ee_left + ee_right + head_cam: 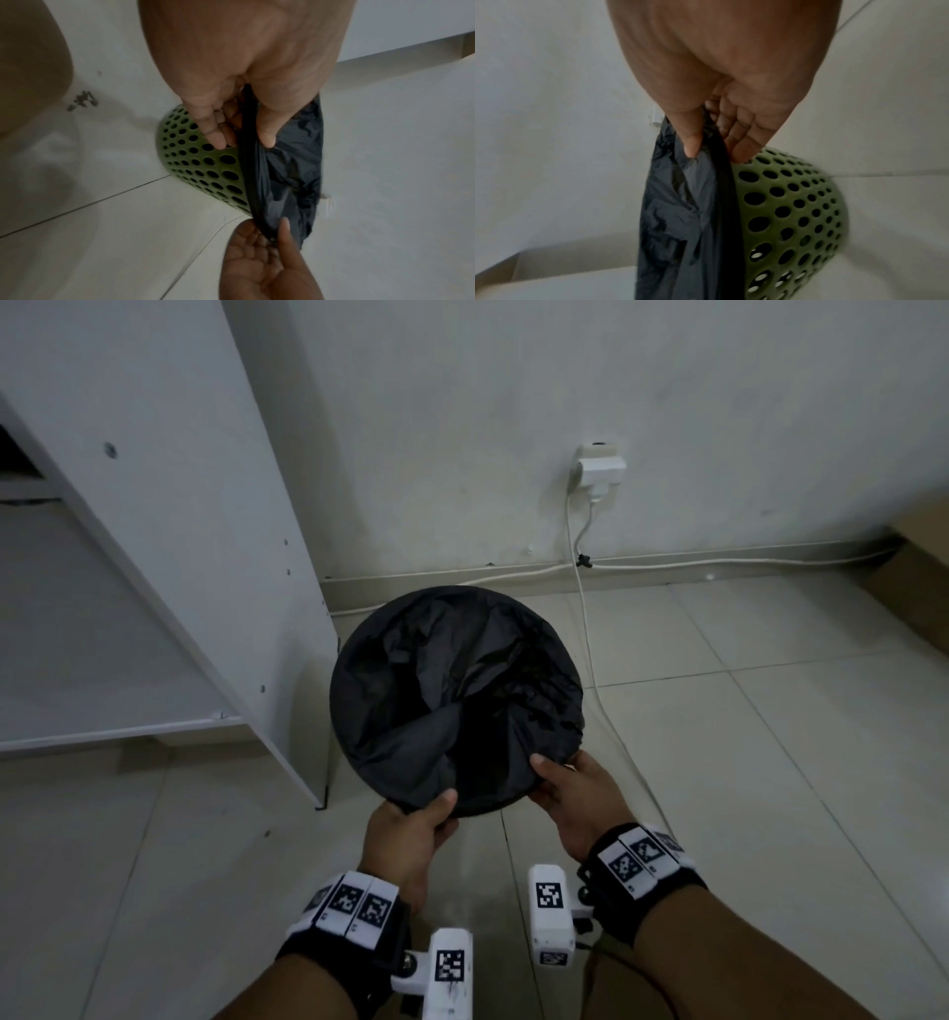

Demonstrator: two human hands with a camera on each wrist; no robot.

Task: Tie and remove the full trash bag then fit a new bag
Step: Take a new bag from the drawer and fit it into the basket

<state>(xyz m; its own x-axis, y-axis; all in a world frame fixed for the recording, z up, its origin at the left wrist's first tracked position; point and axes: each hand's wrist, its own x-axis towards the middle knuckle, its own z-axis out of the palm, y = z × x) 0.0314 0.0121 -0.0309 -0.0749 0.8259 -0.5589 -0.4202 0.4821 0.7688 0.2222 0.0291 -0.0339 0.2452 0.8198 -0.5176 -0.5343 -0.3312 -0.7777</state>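
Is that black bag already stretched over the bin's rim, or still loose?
Stretched over: the black bag covers the whole rim of the green bin; both hands pinch its near edge.

A black bag lines a round green bin with a perforated wall, its crumpled plastic folded over the rim all round. The bin stands upright on the floor, near the far wall.

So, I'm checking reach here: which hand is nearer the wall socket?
Right. The right hand grips the bag's near rim below the wall socket; the left hand grips the rim further left, towards the shelf unit.
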